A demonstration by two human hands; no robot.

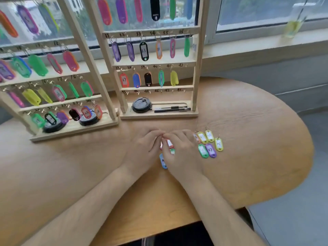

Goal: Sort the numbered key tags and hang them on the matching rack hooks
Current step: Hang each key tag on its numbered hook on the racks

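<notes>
Your left hand (143,148) and right hand (181,151) meet fingertips over a red tag (169,143); I cannot tell the grip. Loose tags (210,150) lie rowed beside, likely ordered for the bare hooks (156,91).

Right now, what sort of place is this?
Probably an office or home desk by a window: a rounded wooden table, a left rack and a right rack of numbered hooks, and a drink cup on the windowsill.

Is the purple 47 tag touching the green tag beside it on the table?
Touching. The head view shows the purple 47 tag lying side by side against the green tag, their long edges meeting with no gap between them.
</notes>
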